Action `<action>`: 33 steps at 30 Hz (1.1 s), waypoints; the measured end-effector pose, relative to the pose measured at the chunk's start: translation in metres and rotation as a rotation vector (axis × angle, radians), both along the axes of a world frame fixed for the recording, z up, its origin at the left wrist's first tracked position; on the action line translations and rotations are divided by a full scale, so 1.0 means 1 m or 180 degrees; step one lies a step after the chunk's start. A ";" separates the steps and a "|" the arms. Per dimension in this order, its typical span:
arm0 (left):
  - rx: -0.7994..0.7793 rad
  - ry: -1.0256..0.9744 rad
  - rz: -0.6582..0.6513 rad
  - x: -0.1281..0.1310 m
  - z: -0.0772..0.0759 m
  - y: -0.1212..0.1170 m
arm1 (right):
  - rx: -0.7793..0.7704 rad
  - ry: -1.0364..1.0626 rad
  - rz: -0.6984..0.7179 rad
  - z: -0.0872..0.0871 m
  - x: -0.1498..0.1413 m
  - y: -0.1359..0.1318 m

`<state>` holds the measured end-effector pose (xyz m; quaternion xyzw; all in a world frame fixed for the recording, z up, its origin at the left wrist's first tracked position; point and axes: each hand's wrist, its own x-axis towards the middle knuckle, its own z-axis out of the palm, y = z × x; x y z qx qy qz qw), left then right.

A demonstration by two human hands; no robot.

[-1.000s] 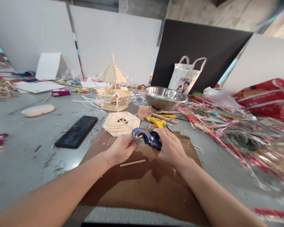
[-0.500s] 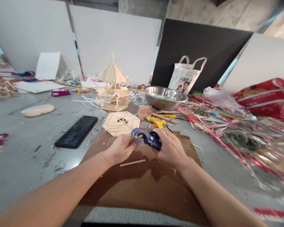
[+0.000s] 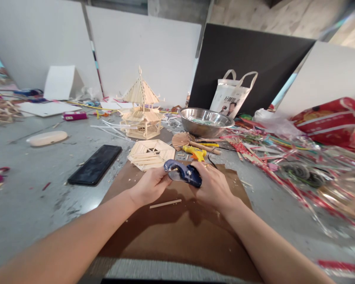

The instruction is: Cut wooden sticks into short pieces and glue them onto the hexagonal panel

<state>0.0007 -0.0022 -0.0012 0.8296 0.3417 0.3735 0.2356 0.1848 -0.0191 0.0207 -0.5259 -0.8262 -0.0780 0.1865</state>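
My right hand (image 3: 215, 183) is wrapped round the handles of a dark blue hand cutter (image 3: 185, 172) with a metal blade. At the cutter's left end, my left hand (image 3: 149, 185) is closed in a pinch beside the jaws; a tiny pale bit shows there, but what the fingers hold is hidden. Below the hands, a thin wooden stick (image 3: 165, 204) lies on a brown sheet (image 3: 165, 240). Just beyond them is a flat hexagonal panel of sticks (image 3: 150, 154). Behind that stands a small stick-built pagoda model (image 3: 141, 108).
A yellow glue gun (image 3: 195, 152) lies just past my right hand, near a steel bowl (image 3: 206, 122). On the left are a black phone (image 3: 95, 165) and a white oval case (image 3: 47, 138). Red strips and plastic wrapping (image 3: 284, 169) clutter the right side.
The cutter's blade appears slightly nearer its upper jaw. Both hands hold almost the same place.
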 end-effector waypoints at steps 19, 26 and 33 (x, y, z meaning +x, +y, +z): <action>0.0010 -0.0032 -0.0130 0.000 -0.001 0.001 | -0.0246 0.0059 0.0068 0.001 -0.001 -0.001; -0.0087 0.0003 -0.0117 0.000 -0.001 0.002 | -0.0298 -0.0025 -0.0071 0.004 -0.002 -0.002; -0.0145 0.0028 -0.0082 0.000 -0.001 0.001 | -0.0382 -0.0197 -0.0138 0.007 -0.002 -0.003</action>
